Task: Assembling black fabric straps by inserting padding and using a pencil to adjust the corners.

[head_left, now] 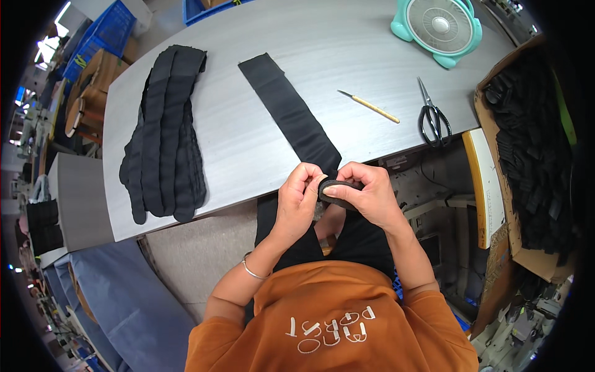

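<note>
A long black fabric strip [290, 111] lies across the grey table, its near end hanging over the front edge into my hands. My left hand [299, 197] pinches that near end between thumb and fingers. Close beside it, my right hand [367, 193] is closed on the same end, which is folded or curled into a thick dark loop under the thumb. The fingers hide just how the layers meet. On the left of the table lies a stack of similar black strips [167, 136], overlapping side by side.
A pointed tool with a yellow handle [375, 108] and black-handled scissors [434, 121] lie right of the strip. A turquoise fan [439, 28] stands at the far right. At the right edge, a cardboard box [496, 142] holds many black pieces. Blue cloth [133, 304] hangs at lower left.
</note>
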### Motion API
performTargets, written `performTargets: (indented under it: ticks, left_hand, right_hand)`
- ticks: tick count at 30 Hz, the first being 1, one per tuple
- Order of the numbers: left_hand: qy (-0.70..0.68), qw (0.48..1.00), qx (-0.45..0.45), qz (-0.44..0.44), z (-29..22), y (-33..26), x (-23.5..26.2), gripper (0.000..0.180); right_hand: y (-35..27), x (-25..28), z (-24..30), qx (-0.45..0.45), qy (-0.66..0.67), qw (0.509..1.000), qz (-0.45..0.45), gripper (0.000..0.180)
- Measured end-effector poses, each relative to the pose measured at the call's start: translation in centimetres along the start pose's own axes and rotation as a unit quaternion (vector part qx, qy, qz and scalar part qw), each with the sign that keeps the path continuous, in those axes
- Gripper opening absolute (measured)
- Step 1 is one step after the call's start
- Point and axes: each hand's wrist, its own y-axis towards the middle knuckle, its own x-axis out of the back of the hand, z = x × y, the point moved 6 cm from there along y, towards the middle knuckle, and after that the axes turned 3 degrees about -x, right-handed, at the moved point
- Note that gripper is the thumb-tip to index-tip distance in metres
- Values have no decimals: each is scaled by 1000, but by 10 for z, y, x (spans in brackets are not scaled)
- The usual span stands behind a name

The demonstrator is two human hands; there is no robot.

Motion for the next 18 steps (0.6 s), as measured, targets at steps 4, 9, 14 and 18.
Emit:
performTargets:
  ticks: [4,9,14,18]
  left_hand:
    - [-5,998,56,36,0,3,4,8]
    - [-112,961,181,177,11,2,0,8]
    - [-69,957,180,218,16,-2,-4,8]
    - [-84,981,126,122,19,-6,-8,7]
  right_hand:
    - [-2,1,-2,9,3,1000,-8,15]
    - [1,7,-8,-22,-65,995,73,16]
    - [1,5,-9,-46,-38,995,79,16]
    - [0,6,-15,-35,-15,998,49,15]
